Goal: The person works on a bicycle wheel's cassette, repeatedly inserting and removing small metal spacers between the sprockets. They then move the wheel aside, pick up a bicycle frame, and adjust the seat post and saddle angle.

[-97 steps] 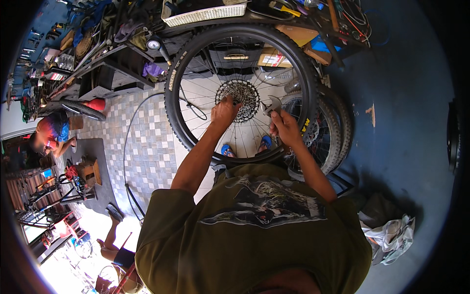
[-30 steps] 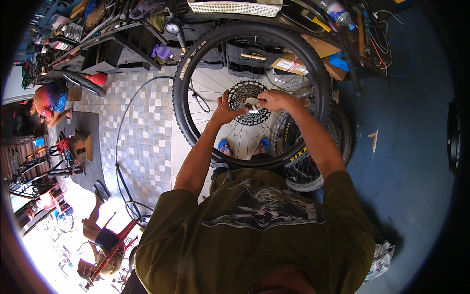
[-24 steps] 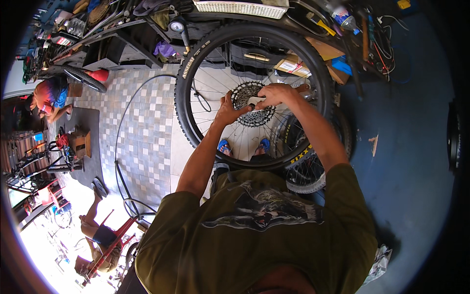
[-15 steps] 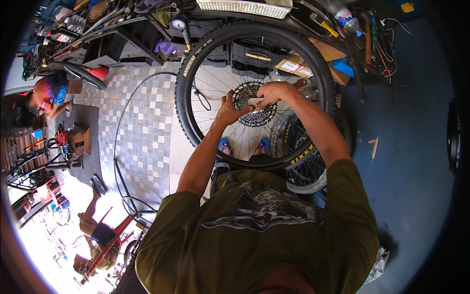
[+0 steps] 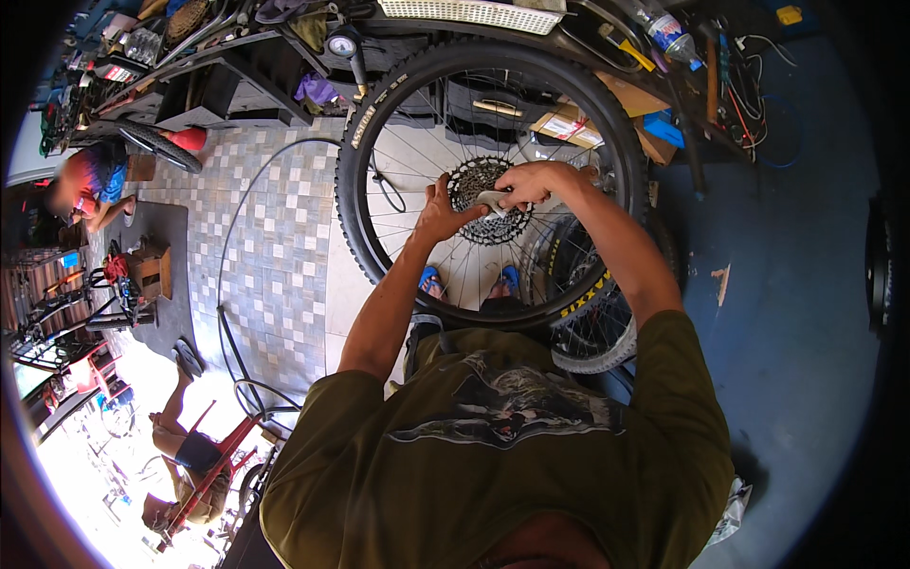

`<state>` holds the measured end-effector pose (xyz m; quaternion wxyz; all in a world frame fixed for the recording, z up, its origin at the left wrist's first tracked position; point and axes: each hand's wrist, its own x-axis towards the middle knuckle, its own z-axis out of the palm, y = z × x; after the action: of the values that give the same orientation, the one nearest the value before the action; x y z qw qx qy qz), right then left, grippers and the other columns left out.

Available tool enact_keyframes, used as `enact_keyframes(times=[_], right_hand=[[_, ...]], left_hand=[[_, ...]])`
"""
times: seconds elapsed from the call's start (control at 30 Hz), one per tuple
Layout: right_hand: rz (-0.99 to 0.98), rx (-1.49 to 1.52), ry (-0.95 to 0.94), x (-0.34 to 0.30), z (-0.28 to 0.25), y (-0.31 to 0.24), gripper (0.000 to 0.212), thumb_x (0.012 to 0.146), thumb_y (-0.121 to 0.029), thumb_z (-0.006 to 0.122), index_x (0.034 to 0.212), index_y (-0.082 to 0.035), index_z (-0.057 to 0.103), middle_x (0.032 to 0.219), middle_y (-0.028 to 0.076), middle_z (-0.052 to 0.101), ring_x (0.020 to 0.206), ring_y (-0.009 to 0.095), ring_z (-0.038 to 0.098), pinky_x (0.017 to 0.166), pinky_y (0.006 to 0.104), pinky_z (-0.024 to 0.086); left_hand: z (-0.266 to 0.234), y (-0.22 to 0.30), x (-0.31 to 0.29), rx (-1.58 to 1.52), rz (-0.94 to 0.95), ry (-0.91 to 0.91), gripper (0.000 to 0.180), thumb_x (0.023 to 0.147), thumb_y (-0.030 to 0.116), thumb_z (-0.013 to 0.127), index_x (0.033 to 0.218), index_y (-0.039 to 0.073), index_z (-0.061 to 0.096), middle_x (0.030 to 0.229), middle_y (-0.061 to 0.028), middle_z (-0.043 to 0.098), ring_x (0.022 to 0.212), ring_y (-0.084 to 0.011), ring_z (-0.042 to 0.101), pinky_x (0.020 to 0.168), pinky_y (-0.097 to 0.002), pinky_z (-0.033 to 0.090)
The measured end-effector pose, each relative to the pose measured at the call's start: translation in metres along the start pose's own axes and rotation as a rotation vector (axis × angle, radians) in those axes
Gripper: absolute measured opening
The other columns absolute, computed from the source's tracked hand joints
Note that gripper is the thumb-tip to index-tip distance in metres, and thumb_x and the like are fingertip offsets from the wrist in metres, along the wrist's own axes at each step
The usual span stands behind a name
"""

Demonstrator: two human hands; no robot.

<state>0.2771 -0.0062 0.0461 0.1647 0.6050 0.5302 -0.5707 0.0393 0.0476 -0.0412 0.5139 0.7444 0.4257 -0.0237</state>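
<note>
A bicycle wheel [image 5: 353, 180] with a knobbly black tyre stands before me, its multi-sprocket cassette [image 5: 474, 173] at the middle. My right hand [image 5: 531, 184] is closed around a wrench, with its pale metal head [image 5: 491, 200] at the cassette's centre. Much of the wrench handle is hidden by the hand. On the cassette's left side my left hand [image 5: 442, 214] grips the sprocket edge, its thumb reaching across to the wrench head. Some of its fingertips are hard to make out.
A second wheel [image 5: 592, 353] leans behind at the lower right. A black workbench with a white perforated basket [image 5: 474, 13] and a pump gauge [image 5: 339, 45] stands ahead. A dark hose [image 5: 224, 247] crosses the tiled floor. Two other people are at the left.
The wrench handle, which stuck out to the right beyond my right hand, now shows less. My right hand has turned slightly at the cassette; my left hand stays nearly in place.
</note>
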Motion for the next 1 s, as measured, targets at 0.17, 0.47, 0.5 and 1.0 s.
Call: enact_keyframes(times=[0.17,0.47,0.5,1.0], right_hand=[[-0.022,0.011,0.034,0.004,0.004,0.005,0.044,0.095,-0.049,0.065,0.114,-0.009,0.065,0.083,0.008,0.068,0.064,0.022,0.063,0.055,0.0399,0.048],[-0.134,0.452,0.422,0.01,0.106,0.03,0.06,0.099,-0.053,0.061,0.128,-0.001,0.059,0.112,0.018,0.067,0.101,0.029,0.065,0.087,0.0394,0.051],[-0.081,0.635,0.546,0.021,0.14,0.024,0.061,0.099,-0.057,0.06,0.126,-0.002,0.06,0.102,0.013,0.065,0.091,0.024,0.063,0.079,0.0374,0.05],[-0.216,1.412,0.543,0.037,0.213,-0.025,0.04,0.109,-0.046,0.046,0.094,-0.01,0.049,0.058,-0.002,0.045,0.037,0.013,0.043,0.035,0.0314,0.036]], left_hand=[[0.001,0.001,-0.001,-0.014,0.012,0.033,0.131,0.062,0.07,0.088,0.156,-0.003,0.031,0.144,-0.0341,0.044,0.128,-0.0475,0.055,0.105,-0.0489,0.05],[0.002,0.007,-0.004,-0.015,-0.004,0.007,0.134,0.063,0.067,0.088,0.157,-0.004,0.024,0.146,-0.0366,0.038,0.131,-0.0511,0.051,0.108,-0.0487,0.047],[0.003,0.006,-0.004,-0.006,-0.004,0.016,0.134,0.063,0.067,0.088,0.157,-0.004,0.024,0.146,-0.0368,0.037,0.132,-0.0512,0.05,0.109,-0.0488,0.047],[-0.011,0.017,0.0,0.259,-0.025,0.016,0.14,0.059,0.079,0.082,0.162,0.006,0.02,0.156,-0.0318,0.026,0.145,-0.051,0.03,0.115,-0.0609,0.033]])
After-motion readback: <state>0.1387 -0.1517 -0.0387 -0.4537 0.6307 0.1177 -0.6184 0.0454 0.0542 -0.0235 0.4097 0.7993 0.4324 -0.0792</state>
